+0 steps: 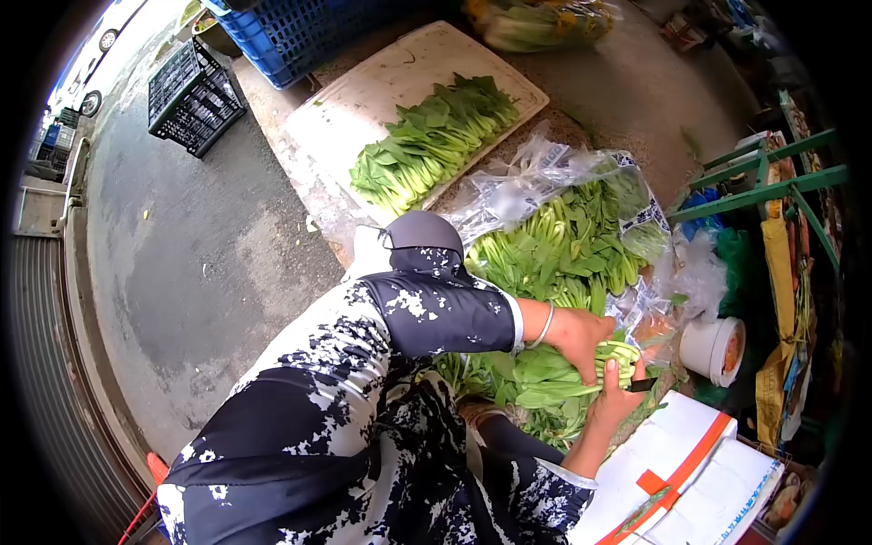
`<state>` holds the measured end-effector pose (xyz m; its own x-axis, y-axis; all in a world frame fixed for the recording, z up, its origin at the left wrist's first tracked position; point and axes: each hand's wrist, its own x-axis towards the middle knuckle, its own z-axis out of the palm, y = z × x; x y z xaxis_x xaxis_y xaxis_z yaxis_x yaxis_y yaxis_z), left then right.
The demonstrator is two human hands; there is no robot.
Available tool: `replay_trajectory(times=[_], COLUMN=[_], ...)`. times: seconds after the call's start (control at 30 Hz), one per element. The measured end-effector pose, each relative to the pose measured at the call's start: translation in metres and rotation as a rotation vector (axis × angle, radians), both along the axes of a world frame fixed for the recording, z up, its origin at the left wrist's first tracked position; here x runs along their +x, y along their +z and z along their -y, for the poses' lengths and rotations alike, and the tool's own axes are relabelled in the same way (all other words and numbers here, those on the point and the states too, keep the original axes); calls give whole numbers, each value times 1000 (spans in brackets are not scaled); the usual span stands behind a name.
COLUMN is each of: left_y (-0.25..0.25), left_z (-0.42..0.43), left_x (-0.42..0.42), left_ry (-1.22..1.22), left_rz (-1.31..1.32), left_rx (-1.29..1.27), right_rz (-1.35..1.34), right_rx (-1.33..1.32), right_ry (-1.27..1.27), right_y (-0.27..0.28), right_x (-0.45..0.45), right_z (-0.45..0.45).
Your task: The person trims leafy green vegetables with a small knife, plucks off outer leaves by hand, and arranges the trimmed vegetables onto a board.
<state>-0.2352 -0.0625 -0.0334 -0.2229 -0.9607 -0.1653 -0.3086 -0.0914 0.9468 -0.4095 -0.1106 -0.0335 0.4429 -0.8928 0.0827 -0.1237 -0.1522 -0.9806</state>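
My left hand (579, 340), with a bracelet at its wrist, is closed around a bunch of leafy greens (617, 356) with pale stems. Its leaves (536, 374) trail to the left. Close below, my right hand (618, 400) has its thumb at the stem ends. From that hand sticks out a short dark blade (641, 385), apparently a knife's; its handle is hidden in the fingers. Many more greens (568, 241) lie in an opened clear plastic bag (518, 195) just beyond my hands. Loose leaves (559, 420) are heaped under the bunch.
A pale board (341, 123) bears a row of greens (436, 136). Blue crates (291, 36) and a black crate (193, 98) stand farther off. Close on the right are a white box with orange tape (677, 472), a white bucket (711, 350) and a green metal rack (763, 195).
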Motion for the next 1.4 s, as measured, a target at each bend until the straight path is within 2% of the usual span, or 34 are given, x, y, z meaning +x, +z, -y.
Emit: replay_trajectory(times=[0.03, 0.1, 0.13, 0.23, 0.27, 0.33, 0.4, 0.43, 0.47, 0.6, 0.7, 0.8, 0.87, 0.97, 1.03, 1.1, 1.17, 1.2, 1.23, 1.3, 1.4], left_y=[6, 14, 6, -2, -11, -19, -15, -10, -28, -18, -14, -9, -4, 3, 0, -1, 0, 6, 5, 6, 22], left_z=[-2, -4, -5, 3, 9, 15, 10, 7, 10, 7, 3, -4, -7, -10, -8, -8, -8, -10, -10, -13, -26], left_x=[2, 4, -1, 0, -1, 1, 4, 5, 0, 10, 12, 14, 15, 20, 23, 27, 30, 32, 33, 36, 44], left_ry=[-6, 99, 196, 171, 173, -138, -205, -273, -242, -284, -338, -286, -217, -142, -100, -56, 96, 141, 135, 357, 442], left_rz=[0, 292, 428, 341, 340, 127, 148, 168, 138, 109, 195, 197, 310, 283, 244, 207, 6, 33, 31, 108, 133], left_rx=[-6, 14, -41, -49, -52, -142, -62, 18, -37, -101, -121, -161, -182, -189, -193, -194, -239, -270, -272, -381, -439], right_rz=[0, -215, -230, -243, -252, -195, -184, -184, -212, -246, -225, -214, -237, -252, -169, -158, 265, 308, 308, -435, -498], right_rx=[-6, -65, -60, -40, -8, -39, -19, -15, -20, -59, -82, -115, -148, -228, -303, -262, 31, 145, 142, -341, -493], right_ry=[-6, -152, -159, -192, -118, -21, 139, 135, 177, 218, 204, 145, 96, 89, 73, 6, -77, -111, -116, -258, -284], right_y=[3, 11, 11, 9, 9, 14, 17, 19, 23, 27, 23, 13, 13, 20, 23, 23, 20, 23, 20, 5, 1], right_x=[3, 11, 12, 14, 11, 17, 19, 19, 20, 21, 21, 19, 18, 18, 16, 11, 3, 2, -3, -15, -16], right_z=[-1, -4, -1, 7, 10, 9, 9, 9, 8, 6, 4, 3, 2, 1, 3, 6, 23, 30, 43, 70, 106])
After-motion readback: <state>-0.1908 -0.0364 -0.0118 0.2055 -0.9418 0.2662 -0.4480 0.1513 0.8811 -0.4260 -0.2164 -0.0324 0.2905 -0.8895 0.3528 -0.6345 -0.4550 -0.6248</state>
